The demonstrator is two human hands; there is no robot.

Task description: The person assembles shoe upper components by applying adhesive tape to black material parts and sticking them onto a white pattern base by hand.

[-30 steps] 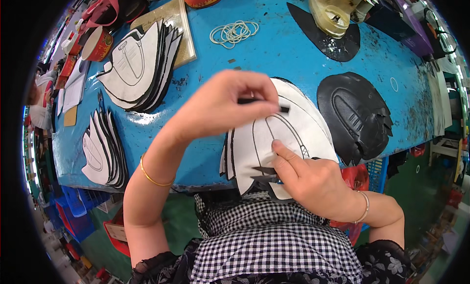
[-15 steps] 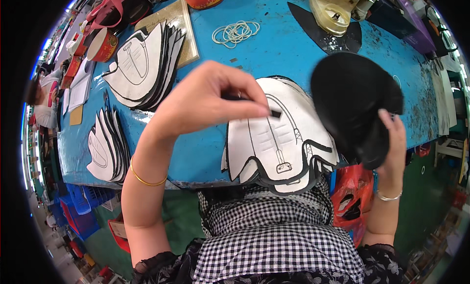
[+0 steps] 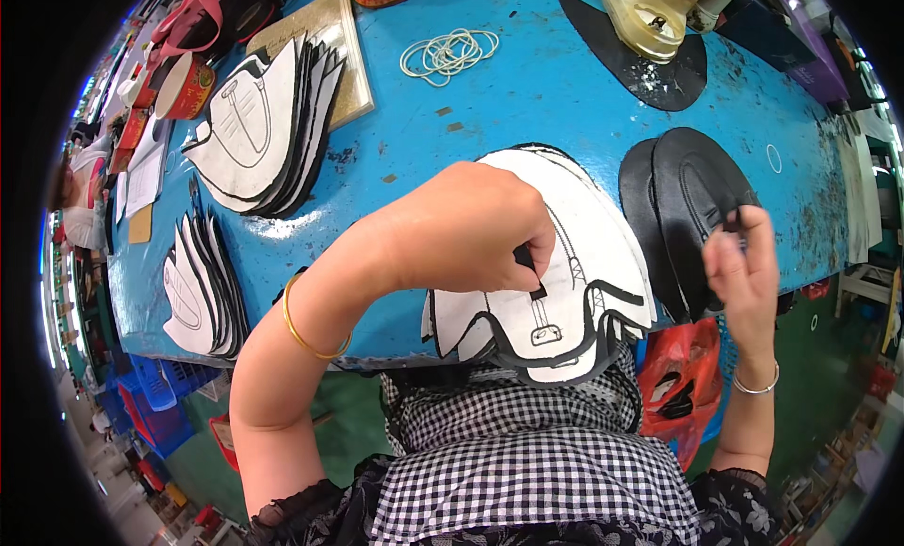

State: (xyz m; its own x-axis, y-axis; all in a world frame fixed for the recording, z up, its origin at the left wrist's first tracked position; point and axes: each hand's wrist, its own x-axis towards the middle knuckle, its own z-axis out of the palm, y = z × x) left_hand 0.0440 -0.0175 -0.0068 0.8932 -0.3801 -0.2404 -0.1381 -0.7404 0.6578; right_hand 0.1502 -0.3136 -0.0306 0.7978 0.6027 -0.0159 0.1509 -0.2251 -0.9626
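Observation:
My left hand [image 3: 490, 228] is closed over a stack of white shoe-upper pieces [image 3: 589, 216] with black edges and drawn or stitched lines. Between its thumb and fingers it pinches a small black strip [image 3: 539, 292], mostly hidden by the hand. To the right, black shoe-upper pieces [image 3: 702, 193] lie overlapping on the table. My right hand [image 3: 744, 281] is at their right edge, slightly blurred, thumb and fingers bent together. A dark bit shows at those fingertips, but I cannot tell whether it is separate from the black piece.
On the blue table [image 3: 395, 155] stand two more stacks of white pieces [image 3: 250, 136] at left. A tied bundle of pale cord [image 3: 449, 56], a glue-stained container [image 3: 650, 24] and a black pointed sheet [image 3: 673, 85] lie farther back. A red plastic bag [image 3: 678, 377] hangs below the front edge.
The black piece my right hand held up now lies on the table at the right. My left hand has moved right and toward me, lower over the white stack.

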